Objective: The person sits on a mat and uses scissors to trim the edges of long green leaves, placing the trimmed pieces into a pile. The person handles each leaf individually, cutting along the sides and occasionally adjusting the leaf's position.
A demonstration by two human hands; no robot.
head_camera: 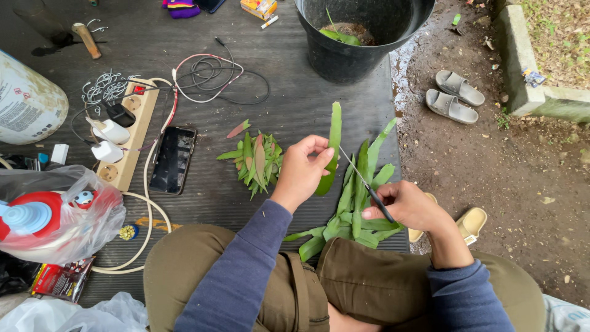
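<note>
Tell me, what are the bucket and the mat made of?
The bucket looks like black plastic: its smooth, dull wall has a thick rolled rim. The mat seems to be dark rubber, since fine ridges run across it, though it could be ribbed plastic. The long strip in the left hand is a fresh green leaf or stem piece, glossy and flat.

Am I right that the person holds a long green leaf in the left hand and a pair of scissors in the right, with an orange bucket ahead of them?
Not quite: the head view shows the bucket is black, not orange. The left hand does hold the long green leaf and the right hand the scissors.
</note>
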